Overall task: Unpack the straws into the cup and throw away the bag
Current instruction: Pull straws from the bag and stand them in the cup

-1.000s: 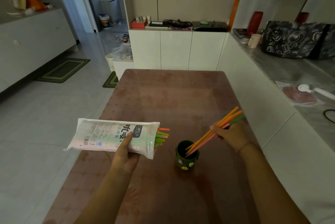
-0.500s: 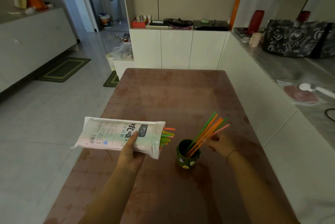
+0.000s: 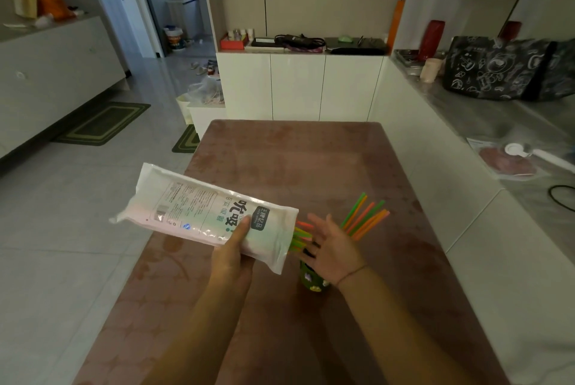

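Observation:
My left hand (image 3: 231,255) grips a long white straw bag (image 3: 205,216), held above the table's left part with its open end tilted down to the right. Coloured straw tips (image 3: 300,233) stick out of that open end. My right hand (image 3: 331,249) is spread, palm up, fingers apart, just at the bag's mouth and touching those tips. Under this hand stands a small dark green cup (image 3: 312,280), mostly hidden. Several orange and green straws (image 3: 364,218) lean out of the cup to the upper right.
The brown table (image 3: 280,166) stretches ahead. A white counter (image 3: 466,229) runs close along its right side, with a black printed bag (image 3: 504,68) and a cable on it. White cabinets (image 3: 298,85) stand at the far end. Tiled floor lies to the left.
My right hand has let go of the straws in the cup and moved left to the bag's mouth. The bag has tilted, its open end lowered toward the cup.

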The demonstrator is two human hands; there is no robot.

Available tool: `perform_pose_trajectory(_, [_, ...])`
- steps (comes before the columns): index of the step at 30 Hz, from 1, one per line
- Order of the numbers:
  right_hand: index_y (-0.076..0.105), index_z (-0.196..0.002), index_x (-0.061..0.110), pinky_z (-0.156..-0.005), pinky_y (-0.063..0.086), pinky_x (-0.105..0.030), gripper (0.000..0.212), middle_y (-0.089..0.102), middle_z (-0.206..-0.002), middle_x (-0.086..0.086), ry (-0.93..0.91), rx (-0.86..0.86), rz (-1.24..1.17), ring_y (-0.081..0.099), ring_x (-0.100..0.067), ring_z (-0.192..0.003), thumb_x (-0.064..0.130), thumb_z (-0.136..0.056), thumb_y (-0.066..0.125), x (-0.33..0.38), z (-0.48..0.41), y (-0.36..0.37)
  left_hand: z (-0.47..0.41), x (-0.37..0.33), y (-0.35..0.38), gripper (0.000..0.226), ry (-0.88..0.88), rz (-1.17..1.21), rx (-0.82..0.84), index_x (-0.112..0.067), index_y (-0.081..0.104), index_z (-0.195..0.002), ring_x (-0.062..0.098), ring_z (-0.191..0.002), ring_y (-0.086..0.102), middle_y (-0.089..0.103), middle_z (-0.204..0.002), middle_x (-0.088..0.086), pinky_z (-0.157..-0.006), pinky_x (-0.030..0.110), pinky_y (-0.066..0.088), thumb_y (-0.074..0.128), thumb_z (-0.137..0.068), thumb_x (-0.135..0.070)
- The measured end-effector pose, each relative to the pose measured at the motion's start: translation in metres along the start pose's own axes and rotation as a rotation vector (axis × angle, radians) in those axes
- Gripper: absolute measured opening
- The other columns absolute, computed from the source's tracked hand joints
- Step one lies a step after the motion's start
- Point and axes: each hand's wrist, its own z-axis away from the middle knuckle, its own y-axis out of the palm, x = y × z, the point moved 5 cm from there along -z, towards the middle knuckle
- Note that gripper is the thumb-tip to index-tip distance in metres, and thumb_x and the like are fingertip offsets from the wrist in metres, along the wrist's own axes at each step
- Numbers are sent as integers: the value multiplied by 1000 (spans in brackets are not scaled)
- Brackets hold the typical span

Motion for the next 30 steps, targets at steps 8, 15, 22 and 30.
perform_pose_trajectory(8, [65, -97, 14, -62, 52, -31, 20, 68, -84, -4, -129, -106, 96, 63, -17, -76, 28, -92, 51, -6, -12, 12, 8, -12, 15, 58, 46, -81, 61, -18, 51, -134, 27, -112, 63, 65, -125, 9, -90, 50, 53, 68, -78, -14])
perform_pose_trajectory(15, [66, -100, 14, -45, 44, -18, 16, 62, -79, -3, -449, -107, 523, 52, -12, -56, 17, -85, 63, 24, -1, 16, 1, -8, -2, 46, -67, 142, 28, -19, 53, -128, 23, -101, 69, 70, -114, 8, -83, 48, 56, 59, -85, -2])
perform_pose_trajectory(22, [68, -88, 4, -38, 39, -18, 17, 53, -40, 5, -523, -109, 635, 44, -7, -35, 20, -82, 67, 46, 3, 9, -4, -6, -20, 36, -137, 262, -51, -20, 53, -120, 26, -94, 71, 72, -106, 9, -66, 66, 53, 59, -88, -5])
perform_pose_trajectory(30, [64, -82, 10, -39, 37, -17, 23, 51, -53, 4, -358, 16, 368, 48, -5, -43, 32, -84, 60, 45, 2, 3, -6, -6, -22, 26, -142, 266, -125, -18, 55, -108, 23, -93, 69, 75, -90, 5, -71, 64, 52, 56, -89, 0])
